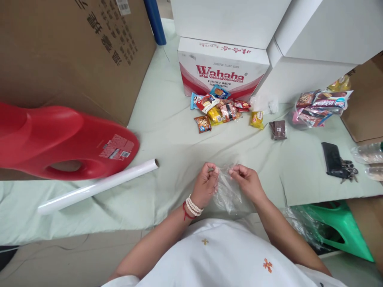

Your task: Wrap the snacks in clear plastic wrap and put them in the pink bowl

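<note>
In the head view, the left hand (206, 182) and the right hand (247, 181) both pinch a thin, clear bag (228, 196). The fingers are curled, with thumbs and fingertips closed on its top edge, one hand at each side. The bag hangs down between them, at the front edge of a table with a pale green cloth (170, 131). It is so see-through that I can't quite tell if its mouth is open. White beads (194, 206) circle the left wrist. Past the hands, a heap of little snack packs (229, 111) lies against a red and white water box (221, 73). A yellow pack (257, 119) and a brown pack (278, 130) lie to the right of the heap. Farther right sits a clear bag full of snacks (323, 105), with keys (349, 171) nearer the person. On the left, a shiny white roll (98, 187) lies beside a big red plastic thing (72, 127).
</note>
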`<state>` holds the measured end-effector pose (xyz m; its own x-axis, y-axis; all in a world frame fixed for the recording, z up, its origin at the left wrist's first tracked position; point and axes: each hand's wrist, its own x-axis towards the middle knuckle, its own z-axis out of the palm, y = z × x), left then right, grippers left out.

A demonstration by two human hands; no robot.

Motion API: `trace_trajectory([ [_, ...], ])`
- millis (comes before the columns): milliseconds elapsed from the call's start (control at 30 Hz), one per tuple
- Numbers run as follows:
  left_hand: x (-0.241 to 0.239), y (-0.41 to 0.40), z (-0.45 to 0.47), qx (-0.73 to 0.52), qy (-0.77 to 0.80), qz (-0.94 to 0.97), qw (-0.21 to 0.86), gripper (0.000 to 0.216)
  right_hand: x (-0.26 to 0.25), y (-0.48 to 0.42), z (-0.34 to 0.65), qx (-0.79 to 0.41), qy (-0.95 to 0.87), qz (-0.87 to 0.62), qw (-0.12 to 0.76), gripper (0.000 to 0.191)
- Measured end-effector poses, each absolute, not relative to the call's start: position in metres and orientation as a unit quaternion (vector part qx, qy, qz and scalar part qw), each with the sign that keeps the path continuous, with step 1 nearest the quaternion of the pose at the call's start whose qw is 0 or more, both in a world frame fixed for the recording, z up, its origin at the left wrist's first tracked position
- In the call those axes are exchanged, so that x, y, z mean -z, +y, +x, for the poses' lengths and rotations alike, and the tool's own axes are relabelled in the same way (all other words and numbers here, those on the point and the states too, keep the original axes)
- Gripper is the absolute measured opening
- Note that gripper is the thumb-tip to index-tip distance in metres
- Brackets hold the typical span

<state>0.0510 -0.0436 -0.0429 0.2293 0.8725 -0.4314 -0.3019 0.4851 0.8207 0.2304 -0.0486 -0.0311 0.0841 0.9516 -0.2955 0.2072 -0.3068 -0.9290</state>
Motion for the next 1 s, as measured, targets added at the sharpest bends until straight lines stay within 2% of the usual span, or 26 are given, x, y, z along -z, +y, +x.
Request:
trace_trajectory([
  [100,0.048,-0.042,0.040,-0.439,0.497,0.276,0.696,0.051,0.042,-0.040,0.234,-0.504,-0.352,-0.659,0.434,0.039],
  [167,0.050,-0.042,0.034,-0.457,0.511,0.262,0.679,0.051,0.042,-0.043,0.241,-0.451,-0.333,-0.693,0.453,0.041],
  [267,0.052,-0.045,0.032,-0.461,0.516,0.250,0.677,0.052,0.030,-0.057,0.243,-0.309,-0.402,-0.731,0.457,0.038],
  [300,0.052,-0.046,0.034,-0.459,0.514,0.251,0.680,0.053,0.024,-0.062,0.238,-0.300,-0.444,-0.717,0.446,0.035],
  [400,0.051,-0.048,0.043,-0.456,0.497,0.265,0.689,0.053,0.011,-0.072,0.213,-0.440,-0.560,-0.602,0.360,0.029],
  [500,0.047,-0.047,0.045,-0.475,0.479,0.251,0.694,0.055,0.013,-0.070,0.194,-0.552,-0.539,-0.549,0.322,0.029],
  [633,0.044,-0.042,0.031,-0.479,0.426,0.214,0.737,0.063,0.019,-0.060,0.207,-0.575,-0.420,-0.581,0.394,0.033],
  [767,0.047,-0.035,0.015,-0.404,0.429,0.277,0.759,0.063,0.018,-0.056,0.241,-0.594,-0.294,-0.598,0.450,0.040],
  [900,0.052,-0.022,0.008,-0.413,0.522,0.320,0.674,0.045,0.023,-0.067,0.272,-0.566,-0.231,-0.632,0.477,0.047],
  [1000,0.052,-0.016,0.006,-0.436,0.565,0.319,0.624,0.039,0.030,-0.083,0.296,-0.533,-0.257,-0.680,0.433,0.049],
])
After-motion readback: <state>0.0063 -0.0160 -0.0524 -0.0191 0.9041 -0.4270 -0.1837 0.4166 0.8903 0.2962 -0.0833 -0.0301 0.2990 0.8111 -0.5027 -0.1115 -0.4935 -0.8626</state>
